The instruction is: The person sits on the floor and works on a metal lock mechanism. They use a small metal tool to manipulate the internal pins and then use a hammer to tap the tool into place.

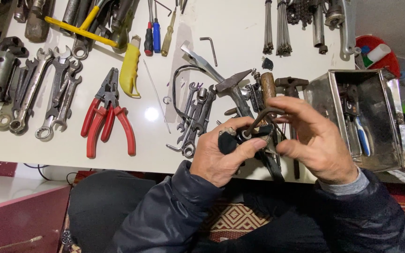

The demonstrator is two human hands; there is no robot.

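Note:
My left hand (221, 152) is closed around a small black part (228, 140) with a metal ring at its end. My right hand (315, 138) pinches a bent dark metal rod, like a hex key (263, 115), and holds it against that part. Both hands hover over the near edge of the white table (151, 145), just above a pile of spanners (195, 117) and a hammer (234, 84). Part of what the hands hold is hidden by the fingers.
Red-handled pliers (106, 117) lie left of centre, with a row of spanners (48, 93) at far left and a yellow-handled tool (130, 68) beside them. Screwdrivers (156, 35) and spokes (277, 26) lie at the back. An open metal box (394, 117) with tools stands at right.

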